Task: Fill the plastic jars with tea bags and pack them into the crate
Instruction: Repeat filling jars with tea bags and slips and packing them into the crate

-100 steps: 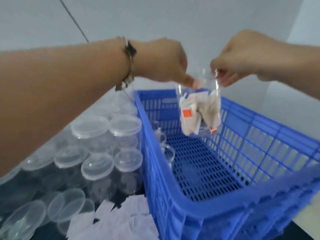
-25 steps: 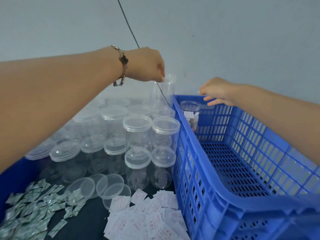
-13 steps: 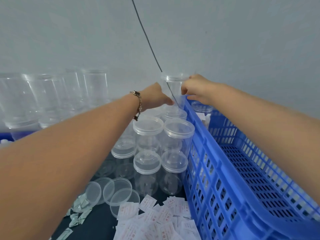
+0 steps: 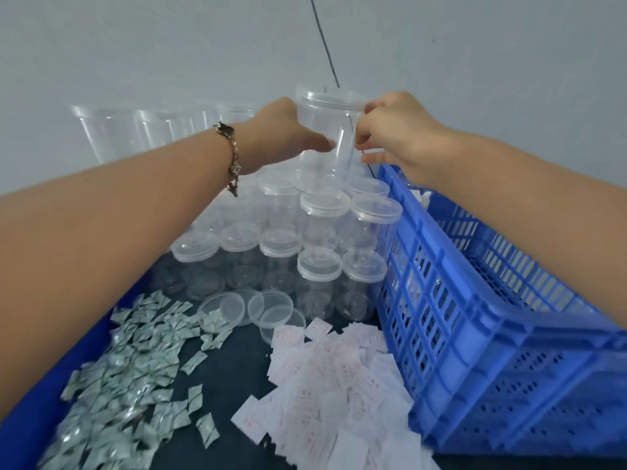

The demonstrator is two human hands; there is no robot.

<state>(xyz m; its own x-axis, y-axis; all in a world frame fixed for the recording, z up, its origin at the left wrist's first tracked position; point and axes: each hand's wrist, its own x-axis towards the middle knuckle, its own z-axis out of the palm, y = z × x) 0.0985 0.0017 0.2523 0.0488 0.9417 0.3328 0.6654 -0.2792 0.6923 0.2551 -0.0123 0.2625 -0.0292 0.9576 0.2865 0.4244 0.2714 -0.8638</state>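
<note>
**Both hands on a fresh empty jar, above the stack beside the crate**

Landmark: blue crate [image 4: 475, 300], on the right of the work surface.

Grip: left hand [image 4: 288, 137] wraps the clear jar [image 4: 325, 130] from its far-from-crate side, fingers curled round the body. Right hand [image 4: 397, 134] pinches it on the crate side, just under the lid rim, fingers bent in. Jar looks empty, lid on, held above the stacked jars [image 4: 319, 232], which stand just left of the crate's near wall. Two-hand hold prob. because the jar is light and slippery, and the lid has to come off before filling; right hand sits where it could twist the lid. That's a guess.

Supplies: white tea bags [image 4: 339, 368] heaped against the crate's left wall, nearer the camera than the stack, so close to reach. Silvery-green sachets [image 4: 129, 368] well left of crate. Loose lids [image 4: 258, 307] lie between stack and heaps. More tall jars [image 4: 135, 130] at back, far left of crate.

Vs earlier: 4 s ago both hands held a filled jar over the crate interior. 1 s ago right hand hovered at the crate's far rim, left reaching for a jar. Half a sec ago both hands were just closing on it. Now the jar sits higher and nearer; right hand has left the crate. A filled jar may stand in the crate's far corner, but the right arm hides it now.
</note>
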